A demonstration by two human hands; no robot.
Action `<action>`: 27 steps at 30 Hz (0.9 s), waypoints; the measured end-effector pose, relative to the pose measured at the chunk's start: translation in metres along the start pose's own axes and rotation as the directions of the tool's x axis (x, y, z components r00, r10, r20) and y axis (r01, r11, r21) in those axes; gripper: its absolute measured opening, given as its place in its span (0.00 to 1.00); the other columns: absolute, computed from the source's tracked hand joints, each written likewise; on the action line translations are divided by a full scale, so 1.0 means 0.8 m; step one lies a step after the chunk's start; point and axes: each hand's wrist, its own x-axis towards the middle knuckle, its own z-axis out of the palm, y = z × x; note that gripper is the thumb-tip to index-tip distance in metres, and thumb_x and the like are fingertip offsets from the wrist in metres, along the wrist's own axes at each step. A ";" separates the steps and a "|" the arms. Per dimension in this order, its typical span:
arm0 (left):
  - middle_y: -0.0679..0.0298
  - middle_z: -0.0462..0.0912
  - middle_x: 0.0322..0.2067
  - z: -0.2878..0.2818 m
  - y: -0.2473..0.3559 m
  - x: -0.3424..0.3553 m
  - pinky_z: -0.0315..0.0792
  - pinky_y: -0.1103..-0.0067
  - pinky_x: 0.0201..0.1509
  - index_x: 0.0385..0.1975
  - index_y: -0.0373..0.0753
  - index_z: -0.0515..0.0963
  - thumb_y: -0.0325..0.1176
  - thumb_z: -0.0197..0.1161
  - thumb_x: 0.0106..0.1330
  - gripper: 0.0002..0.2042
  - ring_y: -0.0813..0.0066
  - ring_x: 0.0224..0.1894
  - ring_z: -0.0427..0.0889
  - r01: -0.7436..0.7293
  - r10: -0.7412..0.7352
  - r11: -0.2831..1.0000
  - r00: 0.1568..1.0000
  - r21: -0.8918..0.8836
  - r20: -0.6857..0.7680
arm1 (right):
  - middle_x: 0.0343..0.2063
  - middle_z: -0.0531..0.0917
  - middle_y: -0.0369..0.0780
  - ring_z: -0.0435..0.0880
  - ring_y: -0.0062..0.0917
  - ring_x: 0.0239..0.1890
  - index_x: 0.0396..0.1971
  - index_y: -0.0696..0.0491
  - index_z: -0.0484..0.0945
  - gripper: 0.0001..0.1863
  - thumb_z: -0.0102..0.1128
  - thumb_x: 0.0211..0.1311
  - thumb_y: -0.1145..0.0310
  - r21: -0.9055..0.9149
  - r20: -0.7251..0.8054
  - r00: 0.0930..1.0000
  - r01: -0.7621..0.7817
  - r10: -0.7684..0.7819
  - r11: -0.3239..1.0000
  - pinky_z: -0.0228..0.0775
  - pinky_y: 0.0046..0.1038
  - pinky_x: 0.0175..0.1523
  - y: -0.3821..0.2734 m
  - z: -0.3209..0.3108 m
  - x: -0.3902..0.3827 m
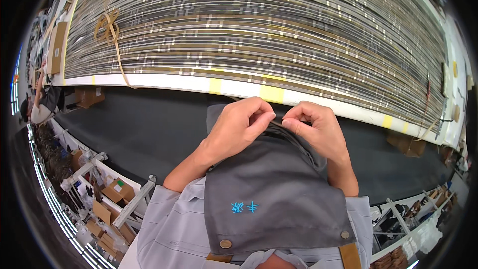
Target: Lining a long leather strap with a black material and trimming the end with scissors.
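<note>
So both bare hands are up in front of the body right by the near edge of the bench, the left hand and the right hand side by side with a small gap between them. On each one the thumb and index finger are brought in close, a really narrow pinch, but I can't tell if there's something thin caught in there or just air. Just beyond them is a huge spread of long thin grey, brown and silvery strips, packed side by side and running left to right over most of the white-edged bench, with flat yellow patches along its near edge. Over on the left a tan looped strap lies on the strips, its tail reaching down to the near edge, and past that at the far left there's an upright brown cardboard box. Nearer than the hands is the wearer's dark grey cloth apron with bright blue stitching and round metal snaps, worn over a light grey shirt. Near left, more brown cardboard boxes sit by some silvery metal rails
</note>
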 end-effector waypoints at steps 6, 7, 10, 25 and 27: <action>0.63 0.79 0.27 -0.019 -0.022 0.025 0.71 0.77 0.30 0.36 0.34 0.80 0.24 0.63 0.64 0.03 0.73 0.25 0.77 -0.145 0.225 0.958 0.917 0.248 -0.331 | 0.28 0.84 0.34 0.79 0.12 0.30 0.33 0.61 0.82 0.07 0.66 0.64 0.72 0.032 -0.105 0.994 -0.008 0.011 0.999 0.73 0.17 0.39 -0.009 -0.006 0.008; 0.61 0.78 0.28 -0.023 -0.027 0.030 0.71 0.74 0.29 0.36 0.36 0.79 0.23 0.62 0.64 0.03 0.67 0.24 0.77 -0.187 0.293 0.935 0.885 0.301 -0.360 | 0.28 0.84 0.34 0.79 0.12 0.30 0.33 0.61 0.82 0.07 0.66 0.64 0.72 0.026 -0.107 0.994 -0.008 0.011 1.000 0.73 0.17 0.39 -0.010 -0.007 0.009; 0.61 0.77 0.30 -0.024 -0.037 0.041 0.72 0.71 0.30 0.35 0.37 0.79 0.24 0.62 0.64 0.03 0.63 0.26 0.78 -0.180 0.308 0.916 0.889 0.359 -0.339 | 0.28 0.84 0.34 0.78 0.12 0.30 0.33 0.61 0.82 0.07 0.65 0.64 0.72 0.056 -0.111 0.993 -0.022 0.028 0.998 0.72 0.17 0.38 -0.008 -0.008 0.014; 0.63 0.76 0.29 -0.023 -0.033 0.049 0.73 0.76 0.30 0.33 0.34 0.79 0.22 0.65 0.61 0.03 0.71 0.27 0.79 -0.179 0.317 0.905 0.889 0.387 -0.331 | 0.20 0.77 0.29 0.69 0.08 0.23 0.31 0.60 0.82 0.10 0.65 0.65 0.68 -0.039 -0.209 0.977 -0.043 0.034 0.998 0.60 0.16 0.27 -0.022 -0.002 0.049; 0.62 0.77 0.29 -0.022 -0.034 0.049 0.73 0.76 0.30 0.33 0.34 0.79 0.22 0.65 0.61 0.03 0.71 0.27 0.79 -0.185 0.319 0.905 0.891 0.383 -0.323 | 0.19 0.76 0.28 0.68 0.08 0.23 0.31 0.60 0.82 0.10 0.65 0.65 0.68 -0.033 -0.211 0.977 -0.046 0.038 0.998 0.59 0.16 0.27 -0.022 -0.002 0.050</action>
